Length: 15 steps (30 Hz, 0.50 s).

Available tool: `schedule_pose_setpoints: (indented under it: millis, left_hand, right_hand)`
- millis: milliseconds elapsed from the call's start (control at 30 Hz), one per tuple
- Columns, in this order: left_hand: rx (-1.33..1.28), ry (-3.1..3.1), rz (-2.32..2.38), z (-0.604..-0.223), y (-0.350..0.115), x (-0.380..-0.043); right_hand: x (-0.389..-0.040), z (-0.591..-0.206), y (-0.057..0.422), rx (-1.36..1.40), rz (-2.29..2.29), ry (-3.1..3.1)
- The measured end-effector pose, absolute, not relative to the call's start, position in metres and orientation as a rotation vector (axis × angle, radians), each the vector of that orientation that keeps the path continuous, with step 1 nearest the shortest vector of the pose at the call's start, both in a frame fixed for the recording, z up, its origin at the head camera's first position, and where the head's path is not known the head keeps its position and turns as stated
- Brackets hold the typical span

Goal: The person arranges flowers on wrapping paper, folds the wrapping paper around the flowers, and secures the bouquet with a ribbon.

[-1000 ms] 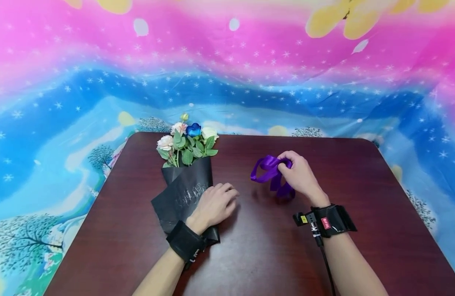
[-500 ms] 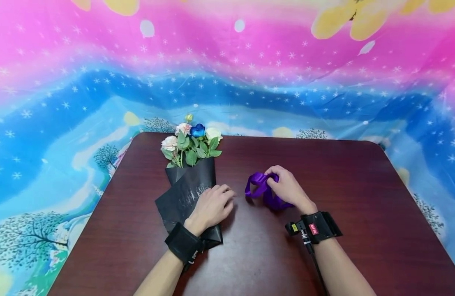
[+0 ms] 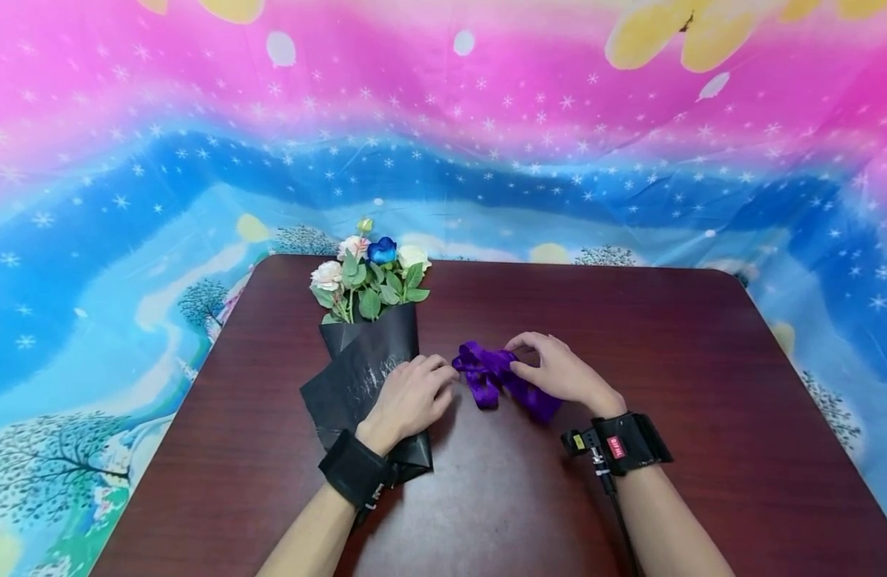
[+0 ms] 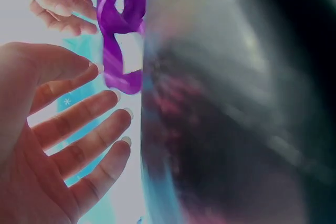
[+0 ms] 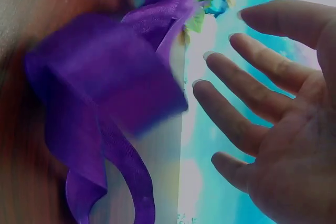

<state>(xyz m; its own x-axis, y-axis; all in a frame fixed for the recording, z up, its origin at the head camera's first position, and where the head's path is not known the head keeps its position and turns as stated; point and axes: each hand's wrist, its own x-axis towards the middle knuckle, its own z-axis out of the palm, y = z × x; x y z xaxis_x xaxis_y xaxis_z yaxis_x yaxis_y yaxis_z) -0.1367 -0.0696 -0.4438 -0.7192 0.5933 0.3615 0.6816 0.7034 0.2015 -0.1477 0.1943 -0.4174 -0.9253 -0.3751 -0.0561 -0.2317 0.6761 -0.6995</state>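
Note:
A bouquet of roses in black wrapping paper point(image 3: 367, 361) lies on the left of the table. My left hand point(image 3: 409, 399) is over the lower right part of the wrapping, its fingers relaxed and spread in the left wrist view. To the right lies a loosely looped purple ribbon point(image 3: 486, 365). My right hand point(image 3: 562, 370) is at the ribbon's right side. In the right wrist view its fingers point(image 5: 252, 82) are spread apart from the purple loops, with nothing between them. The ribbon's left end comes close to my left fingertips.
The roses point(image 3: 371, 272), pink, blue and white with green leaves, point to the table's far edge. A patterned cloth point(image 3: 486, 160) hangs behind the dark wooden table point(image 3: 667, 336). A cable point(image 3: 619, 513) runs from the right wrist strap along the forearm.
My right hand has come down and left with the purple ribbon and let go of it; the ribbon now lies on the table nearer the bouquet. My left hand stays over the wrapping.

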Motion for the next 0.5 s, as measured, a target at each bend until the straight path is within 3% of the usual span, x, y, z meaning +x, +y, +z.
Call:
schedule_pose_setpoints:
  millis: [500]
  left_hand:
    - [-1.002, -2.647, -0.453, -0.442, -0.064, -0.139]
  right_hand:
    - [-0.145, -0.433, 0.213, -0.249, -0.946, 2.802]
